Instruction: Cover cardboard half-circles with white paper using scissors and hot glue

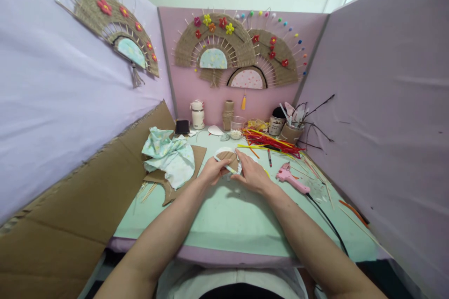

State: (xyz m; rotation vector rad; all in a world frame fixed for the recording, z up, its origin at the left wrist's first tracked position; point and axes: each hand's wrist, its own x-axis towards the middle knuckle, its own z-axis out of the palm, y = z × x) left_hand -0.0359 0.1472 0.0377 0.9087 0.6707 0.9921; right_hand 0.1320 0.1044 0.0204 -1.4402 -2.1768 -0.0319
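A small rounded cardboard piece [227,156] with a pale fabric edge is held between both hands above the green table. My left hand [213,171] grips its lower left side, thumb over a light strip that crosses the front. My right hand [250,171] holds the right edge, fingers on the rim and thumb low near the strip. Left of the hands, crumpled mint floral fabric [168,154] lies on a cut cardboard sheet [199,154]. A pink glue gun [293,180] rests on the table to the right.
Red and yellow pipe cleaners [271,140], a twine cone [228,114], a white bottle [198,114] and a clear cup [237,126] stand or lie at the back. Thin sticks and a black cord [328,219] are at the right. Large cardboard [70,201] leans left; decorated fans [217,37] hang behind.
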